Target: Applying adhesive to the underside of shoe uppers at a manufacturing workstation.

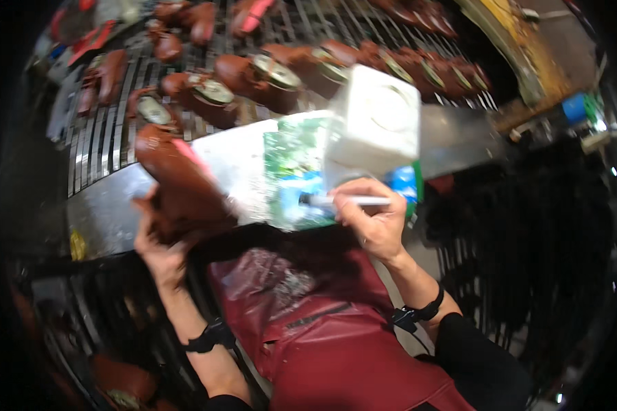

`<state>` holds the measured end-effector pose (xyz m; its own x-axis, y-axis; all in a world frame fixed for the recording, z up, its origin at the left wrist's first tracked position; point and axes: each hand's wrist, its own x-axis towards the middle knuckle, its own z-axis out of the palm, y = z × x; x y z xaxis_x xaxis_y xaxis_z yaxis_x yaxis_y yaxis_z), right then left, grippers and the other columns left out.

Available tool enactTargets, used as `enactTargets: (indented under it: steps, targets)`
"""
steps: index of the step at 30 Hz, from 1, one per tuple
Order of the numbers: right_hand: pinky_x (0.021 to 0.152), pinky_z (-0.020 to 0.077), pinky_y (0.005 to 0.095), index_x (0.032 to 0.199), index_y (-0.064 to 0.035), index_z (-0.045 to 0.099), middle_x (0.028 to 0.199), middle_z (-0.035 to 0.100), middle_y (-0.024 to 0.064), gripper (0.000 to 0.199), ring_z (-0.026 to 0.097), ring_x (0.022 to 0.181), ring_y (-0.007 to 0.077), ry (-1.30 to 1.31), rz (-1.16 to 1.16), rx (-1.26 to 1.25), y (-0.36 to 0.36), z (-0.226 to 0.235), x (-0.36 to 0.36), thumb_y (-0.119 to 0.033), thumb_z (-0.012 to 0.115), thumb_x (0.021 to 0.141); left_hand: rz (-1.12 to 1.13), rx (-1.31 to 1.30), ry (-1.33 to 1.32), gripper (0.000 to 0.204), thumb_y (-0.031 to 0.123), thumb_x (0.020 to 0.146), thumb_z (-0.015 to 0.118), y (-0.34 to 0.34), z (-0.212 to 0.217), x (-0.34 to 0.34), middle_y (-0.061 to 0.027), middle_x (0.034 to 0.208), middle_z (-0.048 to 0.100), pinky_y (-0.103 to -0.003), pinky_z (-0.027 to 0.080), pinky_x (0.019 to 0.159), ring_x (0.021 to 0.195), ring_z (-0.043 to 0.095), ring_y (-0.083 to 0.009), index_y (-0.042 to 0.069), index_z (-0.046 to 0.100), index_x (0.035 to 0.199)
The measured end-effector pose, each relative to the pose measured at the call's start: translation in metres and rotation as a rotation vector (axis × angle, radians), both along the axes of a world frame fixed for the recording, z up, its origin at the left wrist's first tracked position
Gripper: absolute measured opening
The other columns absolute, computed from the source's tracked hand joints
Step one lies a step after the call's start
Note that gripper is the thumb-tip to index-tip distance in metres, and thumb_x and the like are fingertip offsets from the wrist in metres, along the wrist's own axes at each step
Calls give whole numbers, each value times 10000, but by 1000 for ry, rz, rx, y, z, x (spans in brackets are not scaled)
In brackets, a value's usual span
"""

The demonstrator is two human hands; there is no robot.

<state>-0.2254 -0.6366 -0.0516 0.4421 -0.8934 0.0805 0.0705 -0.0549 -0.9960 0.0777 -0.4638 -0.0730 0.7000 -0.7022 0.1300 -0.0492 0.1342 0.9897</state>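
My left hand (pixel 161 257) is closed around one end of a brown leather shoe (pixel 178 175), which is tilted over the metal ledge. A pink strip (pixel 193 157) lies along the shoe's side. In my right hand (pixel 373 222) is a slim white tool (pixel 372 201), held between thumb and fingers, its dark end pointing left. Blur hides what kind of tip it has. Just beyond that hand stands a white, square-sided plastic container (pixel 380 116). Beneath the tool lies a green and blue printed sheet (pixel 291 178).
Several brown shoes (pixel 274 75) stand in rows on a slatted metal rack (pixel 106 147) beyond the ledge (pixel 110 205). A yellowish frame (pixel 507 34) edges the rack at far right. A dark red apron (pixel 343 349) covers my lap. Another brown shoe (pixel 123 380) sits low at left.
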Motion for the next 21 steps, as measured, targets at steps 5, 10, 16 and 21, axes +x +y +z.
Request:
enactTargets:
  steps: [5,10,16,21]
  targets:
    - [510,506,229,1040,42,728,770,709,46,160,667,597,97,-7,-330,-68,4,-13,-30,-111,756,1002,-21,-89,82,925,140,835,827,59,-30,-39,-244,1509,553,-463,454,1166,1337,598,-351,-44,348,1605]
    - [464,524,249,1019,70,709,755,707,87,199,671,556,123,-39,-444,171,14,-26,-15,-125,742,1012,-81,-8,323,805,131,800,844,92,-68,-79,-227,1482,589,-441,460,1159,1320,617,-329,-89,508,1498]
    - [413,515,328,969,27,683,779,718,203,217,654,488,255,-334,-129,590,0,11,-25,-184,664,1019,-98,86,316,711,110,650,852,78,-43,-101,-109,1065,767,-323,543,938,970,719,-182,-86,687,1313]
    - [479,492,281,902,34,731,791,737,139,129,648,556,158,-384,94,550,-7,19,9,-90,725,934,-159,48,409,707,122,663,830,67,-26,-106,-179,1147,767,-370,551,1005,1046,739,-241,-94,680,1319]
